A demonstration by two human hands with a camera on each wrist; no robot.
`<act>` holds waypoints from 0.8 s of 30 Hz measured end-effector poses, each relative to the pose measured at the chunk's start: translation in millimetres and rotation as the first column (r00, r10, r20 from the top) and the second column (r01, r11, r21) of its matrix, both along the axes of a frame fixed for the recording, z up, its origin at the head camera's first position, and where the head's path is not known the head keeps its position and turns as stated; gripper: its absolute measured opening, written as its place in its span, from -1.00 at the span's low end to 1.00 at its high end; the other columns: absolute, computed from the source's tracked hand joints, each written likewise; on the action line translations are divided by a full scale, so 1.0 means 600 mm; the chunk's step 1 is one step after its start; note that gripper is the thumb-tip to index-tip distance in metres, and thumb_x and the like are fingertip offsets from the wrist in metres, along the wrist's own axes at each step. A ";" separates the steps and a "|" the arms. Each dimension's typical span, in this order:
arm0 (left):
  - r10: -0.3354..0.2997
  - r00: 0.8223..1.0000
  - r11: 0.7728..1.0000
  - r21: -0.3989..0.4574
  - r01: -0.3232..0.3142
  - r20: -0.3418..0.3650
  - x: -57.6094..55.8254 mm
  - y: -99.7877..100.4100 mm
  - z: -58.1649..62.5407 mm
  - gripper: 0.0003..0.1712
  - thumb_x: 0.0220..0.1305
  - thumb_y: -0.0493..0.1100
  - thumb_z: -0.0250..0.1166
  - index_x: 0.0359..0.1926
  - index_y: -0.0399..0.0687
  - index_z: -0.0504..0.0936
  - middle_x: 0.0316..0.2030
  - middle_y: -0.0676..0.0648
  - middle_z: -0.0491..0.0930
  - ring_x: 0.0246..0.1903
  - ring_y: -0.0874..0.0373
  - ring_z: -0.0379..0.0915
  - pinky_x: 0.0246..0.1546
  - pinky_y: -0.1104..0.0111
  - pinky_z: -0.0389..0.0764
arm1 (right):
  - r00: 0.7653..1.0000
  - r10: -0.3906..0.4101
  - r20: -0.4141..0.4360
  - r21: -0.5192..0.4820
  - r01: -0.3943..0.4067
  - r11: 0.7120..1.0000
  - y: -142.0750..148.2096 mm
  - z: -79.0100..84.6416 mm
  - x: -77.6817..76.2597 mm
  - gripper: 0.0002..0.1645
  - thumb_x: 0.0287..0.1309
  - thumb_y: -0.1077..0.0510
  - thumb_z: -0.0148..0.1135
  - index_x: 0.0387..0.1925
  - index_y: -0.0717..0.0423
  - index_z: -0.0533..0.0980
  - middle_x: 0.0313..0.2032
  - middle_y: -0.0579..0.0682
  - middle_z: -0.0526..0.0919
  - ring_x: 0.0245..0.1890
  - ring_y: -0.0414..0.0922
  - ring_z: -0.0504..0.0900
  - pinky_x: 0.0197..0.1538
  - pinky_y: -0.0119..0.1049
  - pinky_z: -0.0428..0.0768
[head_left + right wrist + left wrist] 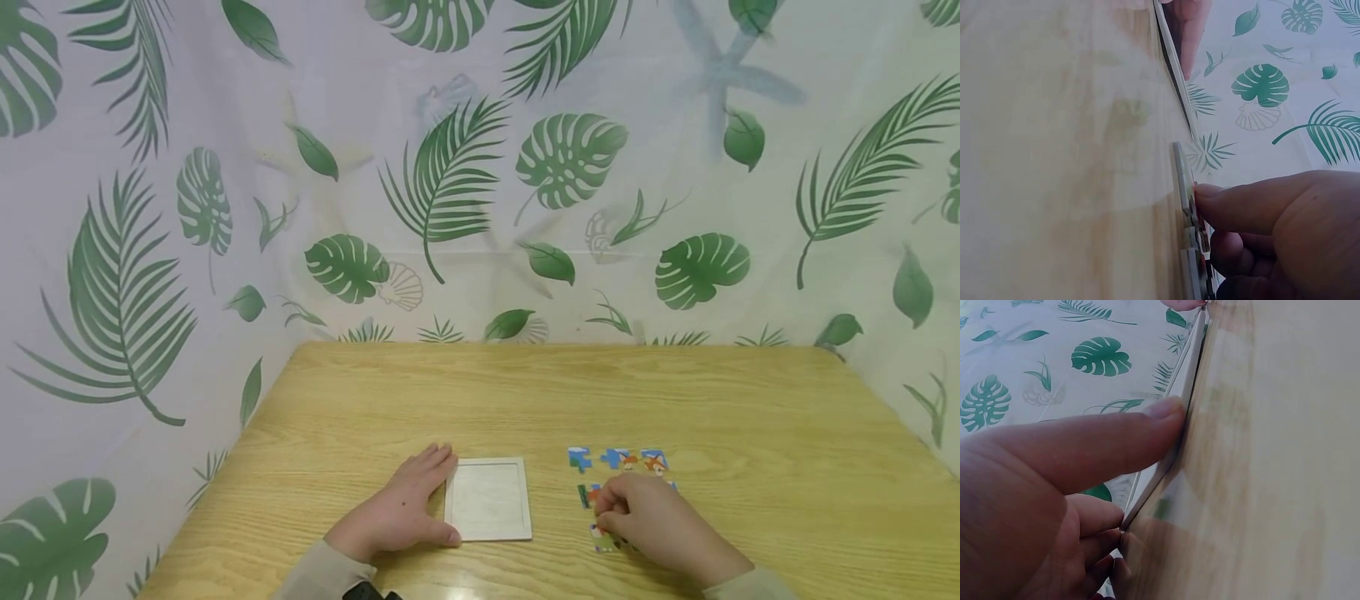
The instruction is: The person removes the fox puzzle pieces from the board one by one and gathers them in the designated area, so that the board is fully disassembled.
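Observation:
My left hand [408,504] rests at the left side of a pale, square, shallow-rimmed tray [489,500]. Its thumb [1163,415] lies along the tray's near edge, and the fingers reach the far left corner. To the right, my right hand [652,512] is over jigsaw puzzle pieces [654,460] with blue, green and orange printing. Its curled forefinger and thumb pinch at a puzzle piece [1182,178] low on the table; the fingers partly hide the grip. Several pieces lie under or beside this hand, some covered by it.
A light wood-grain table [555,392] bears the tray and pieces. Behind it and along its sides hangs a white cloth [465,308] printed with green leaves. The loose pieces lie in rough rows right of the tray, with a strip of table between.

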State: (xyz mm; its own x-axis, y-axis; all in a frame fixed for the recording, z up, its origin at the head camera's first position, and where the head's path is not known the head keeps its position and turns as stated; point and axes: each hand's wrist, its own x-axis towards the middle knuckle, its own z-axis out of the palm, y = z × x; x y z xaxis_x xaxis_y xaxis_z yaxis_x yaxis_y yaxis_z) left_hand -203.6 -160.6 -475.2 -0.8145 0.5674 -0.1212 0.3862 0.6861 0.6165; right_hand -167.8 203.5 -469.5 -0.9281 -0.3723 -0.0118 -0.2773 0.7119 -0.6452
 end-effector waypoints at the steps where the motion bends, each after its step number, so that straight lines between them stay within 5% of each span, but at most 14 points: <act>1: -0.001 1.000 1.000 -0.001 0.001 0.000 0.000 0.000 0.000 0.29 0.06 0.25 0.51 0.58 -0.23 0.04 0.59 -0.16 -0.12 0.57 -0.08 -0.35 0.49 -0.06 -0.18 | 1.000 0.000 -0.003 0.002 0.000 1.000 0.000 -0.001 0.000 -0.83 0.22 0.14 0.41 -0.44 -0.09 0.57 -0.54 -0.25 0.51 -0.56 -0.29 0.42 -0.46 -0.35 0.46; 16: -0.010 1.000 1.000 0.006 0.010 0.000 0.002 -0.002 0.003 0.26 0.09 0.22 0.50 0.58 -0.25 0.03 0.59 -0.19 -0.12 0.57 -0.10 -0.35 0.49 -0.06 -0.21 | 1.000 -0.002 0.026 0.003 0.001 1.000 -0.003 0.009 0.000 -0.89 0.23 0.14 0.40 -0.39 -0.06 0.61 -0.49 -0.24 0.55 -0.52 -0.26 0.45 -0.43 -0.36 0.49; 24: 0.007 1.000 0.999 0.042 -0.008 0.015 0.001 -0.004 0.004 0.16 0.17 0.17 0.43 0.59 -0.22 0.05 0.59 -0.16 -0.08 0.56 -0.11 -0.31 0.48 -0.10 -0.17 | 0.990 -0.137 -0.018 -0.007 0.137 0.991 0.021 0.045 -0.010 -0.86 0.30 -0.04 0.35 -0.24 -0.09 0.67 -0.39 -0.21 0.58 -0.43 -0.16 0.45 -0.40 -0.29 0.48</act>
State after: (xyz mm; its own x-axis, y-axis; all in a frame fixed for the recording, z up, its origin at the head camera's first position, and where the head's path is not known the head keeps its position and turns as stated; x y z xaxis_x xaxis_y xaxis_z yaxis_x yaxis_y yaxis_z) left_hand -203.0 -163.2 -473.1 -0.8168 0.5663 -0.1099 0.3717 0.6625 0.6503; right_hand -174.0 216.2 -442.3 -0.9704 -0.2415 0.0071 -0.1890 0.7405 -0.6449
